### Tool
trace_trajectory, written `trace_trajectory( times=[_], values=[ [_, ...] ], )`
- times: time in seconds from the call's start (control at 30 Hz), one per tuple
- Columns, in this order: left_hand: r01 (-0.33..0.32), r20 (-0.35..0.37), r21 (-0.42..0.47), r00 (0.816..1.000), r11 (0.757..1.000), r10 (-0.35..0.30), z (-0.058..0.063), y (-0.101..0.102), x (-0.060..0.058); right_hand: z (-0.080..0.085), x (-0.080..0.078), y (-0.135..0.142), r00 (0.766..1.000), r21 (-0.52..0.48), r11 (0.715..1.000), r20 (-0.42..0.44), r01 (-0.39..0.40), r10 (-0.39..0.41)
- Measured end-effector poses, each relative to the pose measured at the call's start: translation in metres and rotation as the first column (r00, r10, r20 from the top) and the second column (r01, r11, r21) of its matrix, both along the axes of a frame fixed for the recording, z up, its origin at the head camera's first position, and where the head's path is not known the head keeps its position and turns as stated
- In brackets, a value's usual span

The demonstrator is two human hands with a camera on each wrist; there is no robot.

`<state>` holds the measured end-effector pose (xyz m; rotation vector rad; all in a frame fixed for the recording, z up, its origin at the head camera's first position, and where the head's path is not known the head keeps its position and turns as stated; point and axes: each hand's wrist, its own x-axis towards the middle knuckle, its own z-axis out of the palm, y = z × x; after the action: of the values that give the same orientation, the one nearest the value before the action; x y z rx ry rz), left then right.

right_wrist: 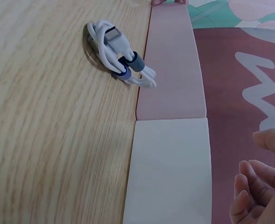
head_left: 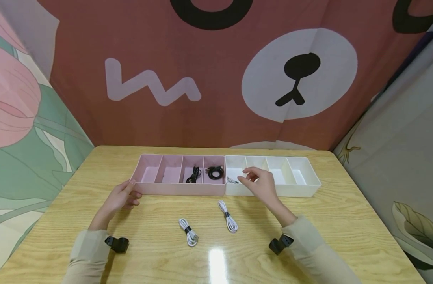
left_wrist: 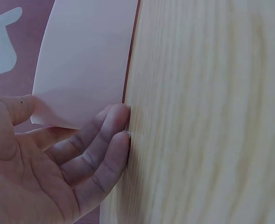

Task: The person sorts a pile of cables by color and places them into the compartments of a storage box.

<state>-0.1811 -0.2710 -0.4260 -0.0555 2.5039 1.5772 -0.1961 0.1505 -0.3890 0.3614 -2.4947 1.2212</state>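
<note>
A pink divided box (head_left: 188,189) stands against a white divided box (head_left: 294,191) on the table. My left hand (head_left: 121,197) holds the pink box's front left corner, thumb at the rim and fingers bent beside the end wall. Above the white box is my right hand (head_left: 260,183), its thumb and fingertips apart and nothing between them. A white cable (head_left: 232,180) lies in the white box's leftmost compartment, partly hidden by the front wall. Two bundled white cables, one nearer (head_left: 188,232) and one farther (head_left: 228,217), lie in front of the boxes.
Black cables, one bundled (head_left: 194,174) and one coiled (head_left: 215,172), occupy the pink box's two right compartments. Behind the wooden table (head_left: 159,252) hangs a printed red cloth (head_left: 216,118). Patterned cloths flank it at left and right.
</note>
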Motion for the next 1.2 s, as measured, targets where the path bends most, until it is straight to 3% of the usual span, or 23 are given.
trace_trajectory(
  times=[0.4,0.93,1.2],
  values=[
    [0.004,-0.013,-0.003,1.000,1.000,-0.004,-0.001,0.000,0.001,0.002,0.014,0.004,1.000,0.006,1.000,-0.022,-0.020,0.020],
    [0.004,-0.002,-0.003,1.000,1.000,-0.004,-0.001,-0.001,0.000,0.000,0.031,0.007,0.999,0.009,1.000,0.035,-0.013,0.013],
    [0.005,0.004,-0.006,1.000,1.000,-0.005,0.000,-0.001,0.000,-0.006,0.035,0.004,0.998,0.005,0.999,0.036,-0.051,0.051]
  ],
)
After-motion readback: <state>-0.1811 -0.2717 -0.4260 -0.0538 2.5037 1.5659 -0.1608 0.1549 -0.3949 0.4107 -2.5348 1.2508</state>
